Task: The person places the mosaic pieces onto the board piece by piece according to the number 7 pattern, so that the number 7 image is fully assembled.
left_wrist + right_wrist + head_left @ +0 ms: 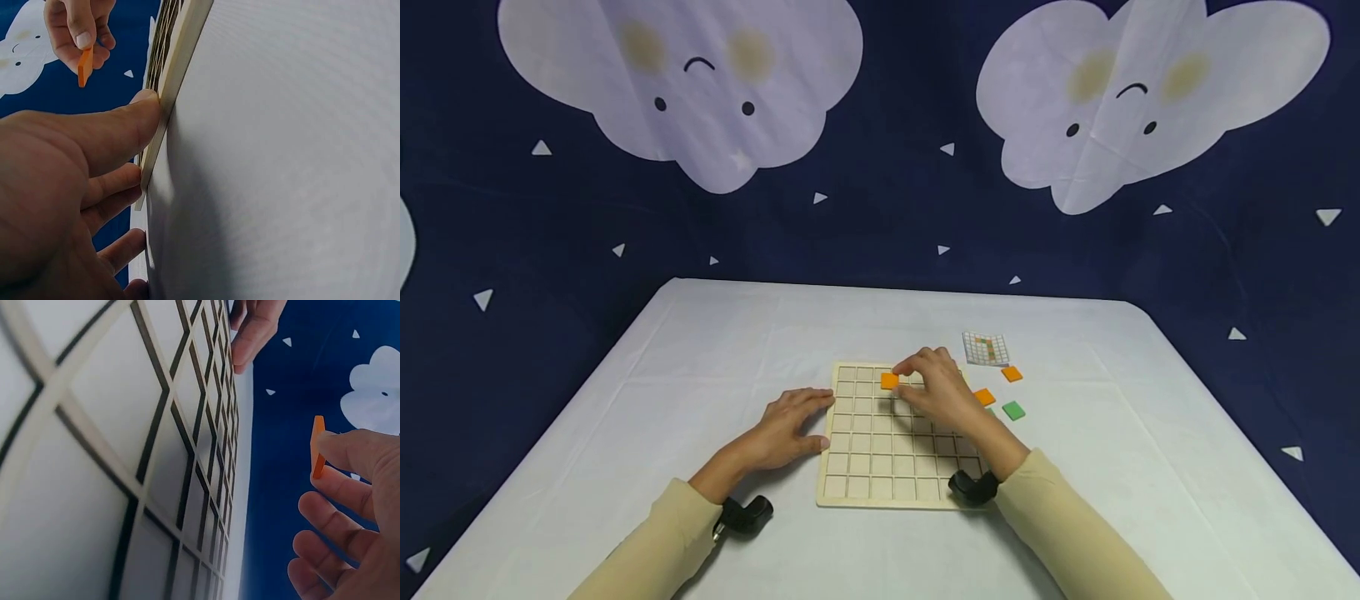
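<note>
An orange square tile (889, 381) is pinched between the thumb and a finger of my right hand (936, 392), above the upper part of a pale wooden grid board (859, 462). In the right wrist view the tile (318, 447) stands edge-on, apart from the board's ridges (140, 487). My left hand (786, 429) rests at the board's left edge, fingers and thumb extended. The left wrist view shows that thumb (134, 125) touching the board's side (178, 69). Most of the board's right edge is hidden behind my right hand and forearm.
Right of the board lie loose orange tiles (1012, 374) and a green tile (1013, 410), with another green one partly hidden. A small printed grid card (986, 349) is behind them. The white-covered table (737, 333) ends at a dark blue cloud-patterned cloth (880, 225).
</note>
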`<state>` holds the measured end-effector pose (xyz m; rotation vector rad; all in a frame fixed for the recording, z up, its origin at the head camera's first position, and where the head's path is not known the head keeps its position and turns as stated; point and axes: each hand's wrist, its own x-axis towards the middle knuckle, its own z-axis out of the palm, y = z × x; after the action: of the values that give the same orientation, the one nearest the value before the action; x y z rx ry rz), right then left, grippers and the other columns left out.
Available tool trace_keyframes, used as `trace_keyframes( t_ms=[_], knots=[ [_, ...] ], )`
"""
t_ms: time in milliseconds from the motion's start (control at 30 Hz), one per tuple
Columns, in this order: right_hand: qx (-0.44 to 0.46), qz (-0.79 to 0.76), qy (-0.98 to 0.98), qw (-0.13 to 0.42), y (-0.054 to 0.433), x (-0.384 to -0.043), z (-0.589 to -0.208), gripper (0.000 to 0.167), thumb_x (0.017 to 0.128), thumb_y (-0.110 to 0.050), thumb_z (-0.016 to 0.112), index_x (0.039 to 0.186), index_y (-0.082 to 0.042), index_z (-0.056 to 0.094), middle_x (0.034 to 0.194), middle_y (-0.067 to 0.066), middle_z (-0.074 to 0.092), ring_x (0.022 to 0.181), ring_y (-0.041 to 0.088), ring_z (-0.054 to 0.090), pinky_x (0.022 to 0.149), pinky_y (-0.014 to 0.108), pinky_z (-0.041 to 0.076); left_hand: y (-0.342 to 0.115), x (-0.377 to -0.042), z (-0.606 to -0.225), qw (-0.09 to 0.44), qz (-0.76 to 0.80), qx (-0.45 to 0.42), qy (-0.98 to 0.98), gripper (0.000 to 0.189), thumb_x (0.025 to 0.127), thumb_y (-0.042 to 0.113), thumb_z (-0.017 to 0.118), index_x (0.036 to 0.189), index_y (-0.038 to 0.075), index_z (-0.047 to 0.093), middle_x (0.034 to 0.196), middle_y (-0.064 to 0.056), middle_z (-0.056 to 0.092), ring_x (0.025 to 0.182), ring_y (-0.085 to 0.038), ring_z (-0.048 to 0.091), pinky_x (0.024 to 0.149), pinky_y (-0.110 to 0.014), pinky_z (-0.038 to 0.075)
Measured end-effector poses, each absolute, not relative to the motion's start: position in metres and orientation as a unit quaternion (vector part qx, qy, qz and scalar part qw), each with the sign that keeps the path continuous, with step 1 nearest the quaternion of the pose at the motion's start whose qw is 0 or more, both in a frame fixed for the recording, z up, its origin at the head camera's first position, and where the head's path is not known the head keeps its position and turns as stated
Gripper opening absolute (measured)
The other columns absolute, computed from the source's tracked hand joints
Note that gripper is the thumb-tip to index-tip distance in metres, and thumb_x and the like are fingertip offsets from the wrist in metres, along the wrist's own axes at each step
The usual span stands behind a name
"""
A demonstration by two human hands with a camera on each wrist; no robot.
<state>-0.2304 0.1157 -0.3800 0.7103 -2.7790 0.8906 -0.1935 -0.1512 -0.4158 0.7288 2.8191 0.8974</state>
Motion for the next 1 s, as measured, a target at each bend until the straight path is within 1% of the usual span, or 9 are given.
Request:
trace_keyframes(
  t_ms=[267, 567, 1000],
  knots=[
    [0.229, 0.292, -0.927, 0.050, 0.110, -0.239, -0.380, 0.021, 0.085, -0.022, 0.068, 0.105, -0.014, 0.068, 0.101, 0.005, 0.062, 0.097, 0.023, 0.047, 0.088, 0.040, 0.038, -0.151, -0.194, -0.415, 0.045, 0.294, 0.239, 0.924, 0.062, 0.086, 0.024, 0.068, 0.139, 0.003, 0.045, 0.148, -0.012, 0.040, 0.137, -0.037, 0.030, 0.105, -0.061, 0.022],
    [0.221, 0.279, -0.934, 0.038, 0.107, -0.249, -0.384, 0.021, 0.086, -0.020, 0.065, 0.105, -0.013, 0.069, 0.101, 0.006, 0.063, 0.094, 0.024, 0.047, 0.090, 0.041, 0.037, -0.151, -0.194, -0.416, 0.047, 0.298, 0.239, 0.923, 0.062, 0.085, 0.022, 0.069, 0.139, 0.004, 0.045, 0.148, -0.012, 0.040, 0.138, -0.036, 0.029, 0.106, -0.060, 0.022],
    [0.202, 0.257, -0.945, 0.003, 0.104, -0.256, -0.388, 0.023, 0.085, -0.021, 0.065, 0.106, -0.013, 0.070, 0.103, 0.004, 0.063, 0.098, 0.024, 0.048, 0.093, 0.042, 0.037, -0.150, -0.194, -0.415, 0.052, 0.299, 0.233, 0.924, 0.062, 0.085, 0.022, 0.069, 0.140, 0.005, 0.045, 0.149, -0.011, 0.039, 0.138, -0.036, 0.029, 0.107, -0.060, 0.021]
  ],
)
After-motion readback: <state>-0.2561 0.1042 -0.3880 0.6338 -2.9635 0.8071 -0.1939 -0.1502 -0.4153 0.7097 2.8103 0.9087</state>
